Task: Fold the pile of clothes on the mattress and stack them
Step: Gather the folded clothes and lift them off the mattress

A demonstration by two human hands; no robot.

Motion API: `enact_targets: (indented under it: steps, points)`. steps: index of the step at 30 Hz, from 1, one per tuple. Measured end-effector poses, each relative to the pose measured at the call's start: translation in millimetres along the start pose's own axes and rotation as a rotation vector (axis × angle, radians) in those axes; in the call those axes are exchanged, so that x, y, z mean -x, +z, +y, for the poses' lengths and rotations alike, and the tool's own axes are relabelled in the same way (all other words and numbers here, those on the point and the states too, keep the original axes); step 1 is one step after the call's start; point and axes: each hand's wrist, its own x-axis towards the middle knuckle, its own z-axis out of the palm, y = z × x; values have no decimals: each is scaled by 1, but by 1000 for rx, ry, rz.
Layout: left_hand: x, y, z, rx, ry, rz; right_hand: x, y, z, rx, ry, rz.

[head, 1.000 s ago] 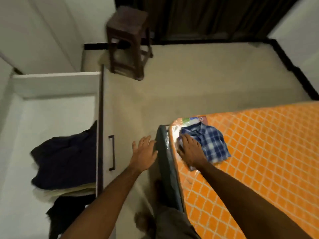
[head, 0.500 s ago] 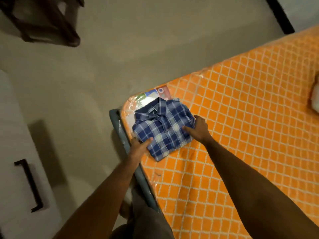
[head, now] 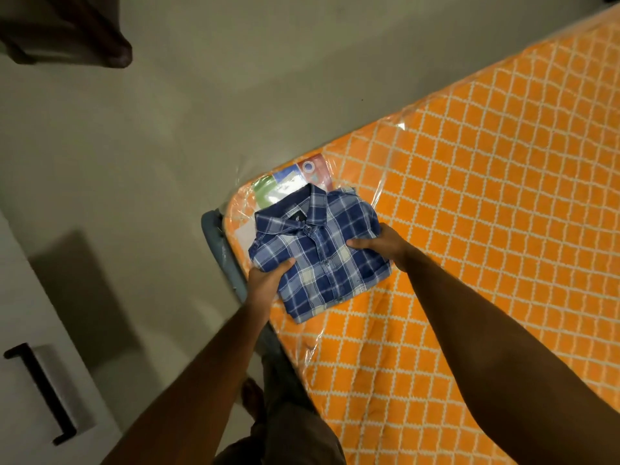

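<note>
Right now: both hands are on one folded garment, and it looks ready to be lifted or squared up.
Shirt: the blue plaid shirt (head: pixel 322 253) lies folded, collar away from the person, buttons up, on the corner of the orange mattress (head: pixel 486 203), just beside the mattress's grey edge.
Left hand: the left hand (head: pixel 266 280) grips the shirt's near-left edge, thumb on top of the cloth, fingers tucked under and out of sight.
Right hand: the right hand (head: pixel 377 245) holds the shirt's right side, thumb lying across the front, fingers curled down round the edge.
Arms: both forearms reach forward and converge on the shirt, the left from over the floor beside the mattress, the right across the mattress.
Risk one: the fold could fall open if it is lifted by the edges only, since the middle is unsupported.
Risk two: the shirt sits close to the mattress corner, so a slip on the left side could drop it over the edge to the floor (head: pixel 151 129).
Risk three: the clear plastic wrap (head: pixel 385 193) on the mattress looks slick, so the shirt may slide when pushed.
Pile: no other clothes show on the mattress in this view, so I cannot tell where the stack stands.
Nearby: a printed label (head: pixel 292 179) peeks out beyond the collar, under the wrap.
</note>
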Motion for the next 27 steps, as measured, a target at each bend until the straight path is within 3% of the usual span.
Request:
enact_targets:
  steps: [9,13,19,27]
  points:
    - [46,-1,35,118,-33,-176,47,18,5,-265,22,-2]
    - [85,-23,75,113,-65,-322,86,29,-18,-492,24,-115]
    - [147,-79,137,83,-67,-393,129,64,-49,-846,108,-365]
    - [223,-209,186,110,67,-206,171,150,-152,-615,41,-560]
